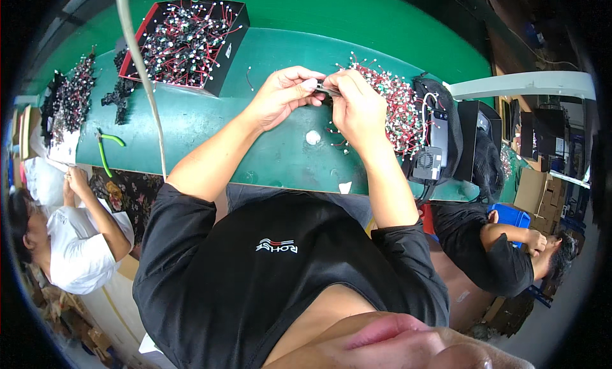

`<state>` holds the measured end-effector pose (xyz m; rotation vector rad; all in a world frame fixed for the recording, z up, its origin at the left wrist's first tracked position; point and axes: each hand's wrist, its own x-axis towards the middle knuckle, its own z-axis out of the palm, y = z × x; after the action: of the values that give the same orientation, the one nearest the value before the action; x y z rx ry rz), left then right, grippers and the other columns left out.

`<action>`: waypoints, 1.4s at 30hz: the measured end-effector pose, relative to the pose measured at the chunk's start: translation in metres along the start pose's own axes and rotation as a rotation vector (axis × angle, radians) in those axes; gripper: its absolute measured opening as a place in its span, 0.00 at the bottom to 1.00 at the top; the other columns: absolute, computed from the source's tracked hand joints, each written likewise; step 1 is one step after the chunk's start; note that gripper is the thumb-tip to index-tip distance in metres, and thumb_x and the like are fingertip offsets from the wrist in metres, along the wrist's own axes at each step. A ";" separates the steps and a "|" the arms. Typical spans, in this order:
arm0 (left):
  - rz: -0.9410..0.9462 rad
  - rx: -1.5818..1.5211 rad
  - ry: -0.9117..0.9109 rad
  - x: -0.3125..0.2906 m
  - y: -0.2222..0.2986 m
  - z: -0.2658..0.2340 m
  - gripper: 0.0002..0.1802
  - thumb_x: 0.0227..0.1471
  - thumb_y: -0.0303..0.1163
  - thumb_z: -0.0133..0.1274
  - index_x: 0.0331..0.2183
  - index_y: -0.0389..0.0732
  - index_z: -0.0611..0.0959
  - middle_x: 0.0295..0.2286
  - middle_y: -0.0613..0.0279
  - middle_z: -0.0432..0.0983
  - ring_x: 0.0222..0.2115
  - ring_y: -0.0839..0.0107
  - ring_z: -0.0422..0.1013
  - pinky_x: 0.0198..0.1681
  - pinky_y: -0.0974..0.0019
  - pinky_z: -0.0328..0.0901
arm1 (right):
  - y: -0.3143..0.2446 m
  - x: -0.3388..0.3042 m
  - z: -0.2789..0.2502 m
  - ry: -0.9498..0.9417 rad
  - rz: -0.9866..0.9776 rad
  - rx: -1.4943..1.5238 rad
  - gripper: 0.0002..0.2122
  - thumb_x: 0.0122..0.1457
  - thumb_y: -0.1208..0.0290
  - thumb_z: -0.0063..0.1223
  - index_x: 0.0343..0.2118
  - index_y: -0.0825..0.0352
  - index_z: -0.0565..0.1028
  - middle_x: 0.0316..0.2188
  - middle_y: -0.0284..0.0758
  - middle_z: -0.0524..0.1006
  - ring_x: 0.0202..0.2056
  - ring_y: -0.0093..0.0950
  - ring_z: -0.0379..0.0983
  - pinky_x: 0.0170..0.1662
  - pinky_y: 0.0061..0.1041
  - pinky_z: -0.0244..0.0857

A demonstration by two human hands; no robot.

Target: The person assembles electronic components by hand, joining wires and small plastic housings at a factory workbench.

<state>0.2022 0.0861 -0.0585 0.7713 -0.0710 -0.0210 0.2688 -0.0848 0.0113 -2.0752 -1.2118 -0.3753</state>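
My left hand and my right hand meet over the green table. Between their fingertips they pinch a small dark piece, mostly covered by the fingers, so its kind does not show. Just right of my right hand lies a heap of small parts with red and black wires and white connectors. A round white bit rests on the table below my hands, and a small white scrap lies at the near edge.
At the far left stands an open black box full of wired parts. Black pieces and green-handled cutters lie left of it. A pale cable hangs in front. Right stands a dark bag with a device. Co-workers sit on both sides.
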 end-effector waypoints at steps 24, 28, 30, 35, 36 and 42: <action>0.165 0.120 -0.259 0.002 0.003 0.016 0.15 0.55 0.23 0.58 0.46 0.36 0.79 0.42 0.60 0.77 0.41 0.71 0.75 0.45 0.66 0.73 | -0.020 -0.029 -0.013 0.432 -0.461 -0.300 0.13 0.39 0.83 0.58 0.31 0.65 0.80 0.29 0.34 0.81 0.26 0.30 0.78 0.27 0.25 0.72; 0.150 0.167 -0.328 -0.001 0.006 0.017 0.14 0.55 0.24 0.59 0.45 0.35 0.79 0.41 0.59 0.77 0.39 0.71 0.74 0.42 0.66 0.73 | -0.026 -0.031 -0.025 0.358 -0.492 -0.325 0.13 0.39 0.81 0.56 0.31 0.65 0.80 0.29 0.34 0.81 0.25 0.29 0.77 0.26 0.24 0.70; 0.122 0.178 -0.320 -0.002 0.008 0.021 0.14 0.55 0.25 0.59 0.45 0.35 0.79 0.40 0.58 0.76 0.38 0.71 0.74 0.40 0.67 0.72 | -0.024 -0.031 -0.027 0.319 -0.499 -0.359 0.13 0.39 0.80 0.56 0.32 0.65 0.80 0.30 0.33 0.81 0.24 0.27 0.76 0.25 0.24 0.69; 0.137 0.211 -0.229 -0.005 0.005 0.021 0.13 0.58 0.25 0.54 0.45 0.34 0.80 0.38 0.58 0.76 0.36 0.73 0.73 0.36 0.69 0.70 | -0.015 -0.025 -0.029 0.289 -0.490 -0.446 0.11 0.44 0.77 0.57 0.33 0.64 0.80 0.32 0.31 0.80 0.23 0.25 0.75 0.25 0.22 0.68; 0.137 0.212 -0.225 -0.005 0.005 0.020 0.13 0.58 0.25 0.54 0.45 0.34 0.80 0.38 0.58 0.76 0.36 0.73 0.73 0.36 0.69 0.70 | -0.013 -0.025 -0.030 0.288 -0.490 -0.442 0.11 0.44 0.77 0.57 0.33 0.64 0.80 0.32 0.31 0.80 0.23 0.25 0.75 0.25 0.22 0.68; 0.268 0.418 -0.005 -0.006 -0.001 0.028 0.13 0.54 0.24 0.60 0.43 0.35 0.82 0.36 0.62 0.79 0.36 0.78 0.74 0.41 0.73 0.70 | -0.010 -0.023 -0.025 0.221 -0.447 -0.452 0.10 0.46 0.76 0.60 0.34 0.64 0.80 0.32 0.31 0.80 0.23 0.25 0.73 0.25 0.22 0.67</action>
<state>0.1944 0.0658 -0.0394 1.1734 -0.1875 0.2536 0.2503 -0.1138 0.0211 -2.0293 -1.5537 -1.1460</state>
